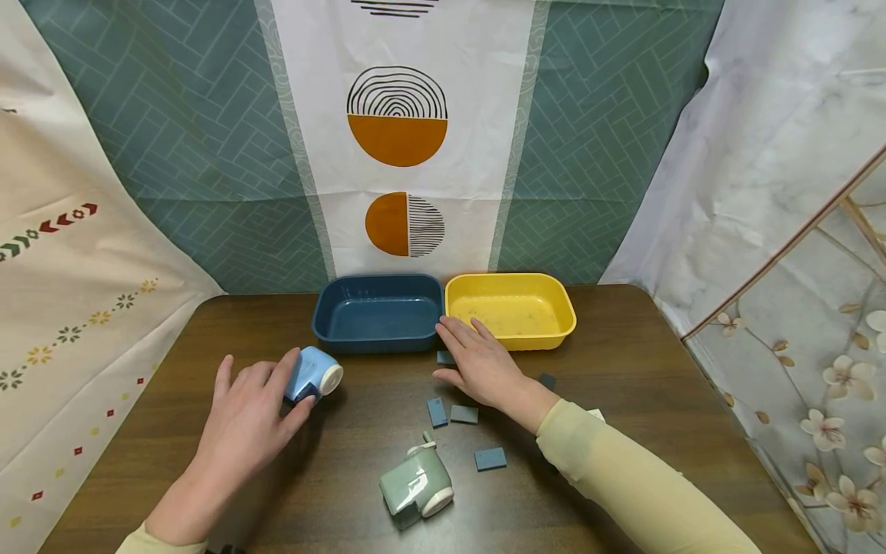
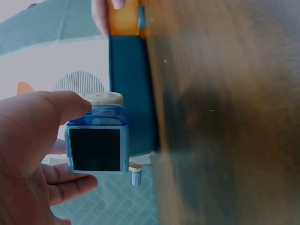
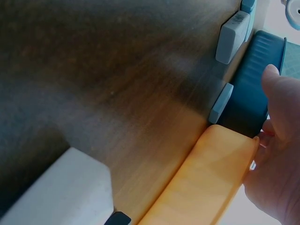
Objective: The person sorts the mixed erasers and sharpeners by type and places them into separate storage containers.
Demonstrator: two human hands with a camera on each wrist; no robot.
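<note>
My left hand grips a light-blue hand-crank pencil sharpener between thumb and fingers, left of the blue bin. The left wrist view shows the sharpener's dark square face, its white round end and a small crank. My right hand reaches to where the blue bin and the yellow bin meet, fingers extended near their rims and holding nothing. Below that hand lies a small grey-blue block, partly covered. A green crank sharpener lies at the table's front middle.
Several small blocks lie on the wooden table, among them a blue one, a grey one and another blue one. A dark block and a white piece lie by the right sleeve. Fabric hangs behind the bins.
</note>
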